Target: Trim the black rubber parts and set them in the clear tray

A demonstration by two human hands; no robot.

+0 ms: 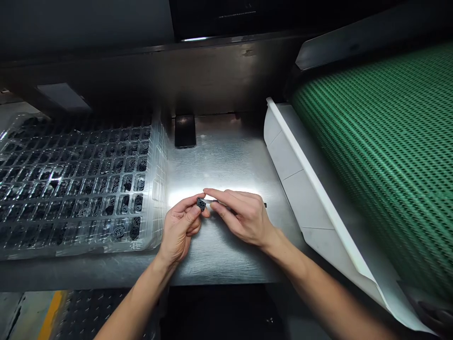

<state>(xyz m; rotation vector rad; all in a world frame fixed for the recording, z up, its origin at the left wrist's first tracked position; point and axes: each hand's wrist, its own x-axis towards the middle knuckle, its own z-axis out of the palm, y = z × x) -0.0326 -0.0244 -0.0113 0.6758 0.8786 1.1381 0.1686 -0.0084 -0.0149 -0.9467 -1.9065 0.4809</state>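
Between the thumb and fingers of my left hand (179,226) is a small black plastic part (201,204) with openings in its face. My right hand (244,212) is closed around a slim pen-like tool (209,201), its pale narrow tip reaching the black part. The tool's dark rear end shows past the right knuckles; the palm and fingers hide its middle, so its exact kind is unclear. Both hands are close together above the metal worktop (226,165). To their left, clear plastic trays (157,189) are stacked, with similar black parts in the top tray's pockets.
A black phone-like slab (185,131) lies on the worktop near the back panel. On the right, a long white bin (300,184) borders the worktop, beside a green mesh conveyor belt (385,141). A dark metal ledge (212,75) runs along the back.
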